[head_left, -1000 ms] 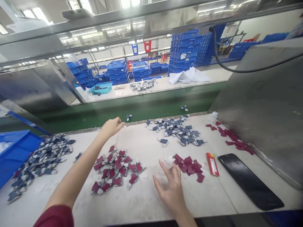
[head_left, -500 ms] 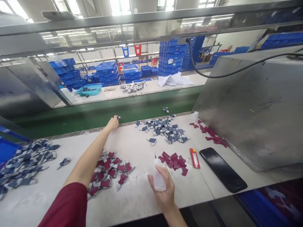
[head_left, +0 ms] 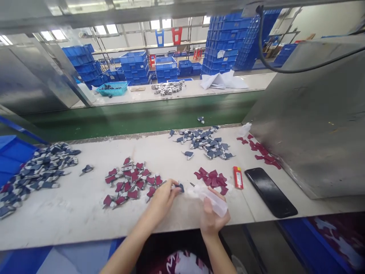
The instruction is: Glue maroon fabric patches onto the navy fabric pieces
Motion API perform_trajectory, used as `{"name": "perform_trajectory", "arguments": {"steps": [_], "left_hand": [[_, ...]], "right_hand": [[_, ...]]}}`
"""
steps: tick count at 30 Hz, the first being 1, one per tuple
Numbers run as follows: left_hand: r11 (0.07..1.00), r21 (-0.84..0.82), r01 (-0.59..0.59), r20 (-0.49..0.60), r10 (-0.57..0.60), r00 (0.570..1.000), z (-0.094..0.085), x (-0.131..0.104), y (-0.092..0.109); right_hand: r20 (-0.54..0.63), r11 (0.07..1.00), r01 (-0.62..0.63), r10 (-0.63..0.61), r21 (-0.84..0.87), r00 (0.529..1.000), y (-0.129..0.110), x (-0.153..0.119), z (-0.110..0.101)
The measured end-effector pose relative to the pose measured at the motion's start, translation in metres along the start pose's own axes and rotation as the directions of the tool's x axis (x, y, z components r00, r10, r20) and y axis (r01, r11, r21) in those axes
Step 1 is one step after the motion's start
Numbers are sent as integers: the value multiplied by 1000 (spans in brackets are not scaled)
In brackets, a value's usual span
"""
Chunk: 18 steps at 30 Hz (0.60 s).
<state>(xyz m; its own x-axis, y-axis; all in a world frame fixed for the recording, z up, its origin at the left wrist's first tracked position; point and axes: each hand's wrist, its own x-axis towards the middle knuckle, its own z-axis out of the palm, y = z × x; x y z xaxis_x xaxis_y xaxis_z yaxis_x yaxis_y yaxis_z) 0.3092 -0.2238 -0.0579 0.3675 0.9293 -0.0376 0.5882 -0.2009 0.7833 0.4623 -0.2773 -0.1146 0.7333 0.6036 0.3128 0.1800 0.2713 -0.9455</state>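
Note:
My left hand [head_left: 163, 197] pinches a small dark blue and pale piece [head_left: 180, 187] just above the near part of the worktop. Facing it, my right hand [head_left: 213, 217] is wrapped round a translucent squeeze bottle [head_left: 217, 202], tilted so its thin needle tip points left toward that piece. A small gap separates tip and piece. Left of my hands lies a group of maroon-topped pieces [head_left: 132, 176]. Beyond the bottle are loose maroon patches [head_left: 212, 177], and farther back a heap of blue-topped pieces [head_left: 205, 142].
A red lighter [head_left: 238, 177] and a black phone [head_left: 270, 192] lie at right, beside a metal housing [head_left: 316, 125]. More blue-topped pieces [head_left: 42, 165] are heaped at left by a blue bin [head_left: 14, 156]. A green belt [head_left: 137, 118] runs behind the worktop [head_left: 71, 213].
My left hand has come back from the belt's edge toward my right hand, carrying the small piece. The bottle has tipped from upright to leaning left. The view has shifted downward.

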Motion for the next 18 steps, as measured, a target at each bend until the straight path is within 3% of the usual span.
{"name": "perform_trajectory", "arguments": {"steps": [3, 6, 11, 18], "left_hand": [[997, -78, -12, -23, 10, 1000, 22, -13, -7], [996, -57, -68, -90, 63, 994, 32, -17, -16], [993, 24, -114, -227, 116, 967, 37, -18, -26], [995, -22, -95, -235, 87, 968, 38, -17, -29]], "right_hand": [[39, 999, -19, 21, -50, 999, -1, 8, -11], [96, 993, -21, 32, -112, 995, -2, 13, -22], [175, 988, -20, 47, -154, 984, -4, 11, -26], [263, 974, -44, 104, -223, 959, -9, 9, -23]]}}
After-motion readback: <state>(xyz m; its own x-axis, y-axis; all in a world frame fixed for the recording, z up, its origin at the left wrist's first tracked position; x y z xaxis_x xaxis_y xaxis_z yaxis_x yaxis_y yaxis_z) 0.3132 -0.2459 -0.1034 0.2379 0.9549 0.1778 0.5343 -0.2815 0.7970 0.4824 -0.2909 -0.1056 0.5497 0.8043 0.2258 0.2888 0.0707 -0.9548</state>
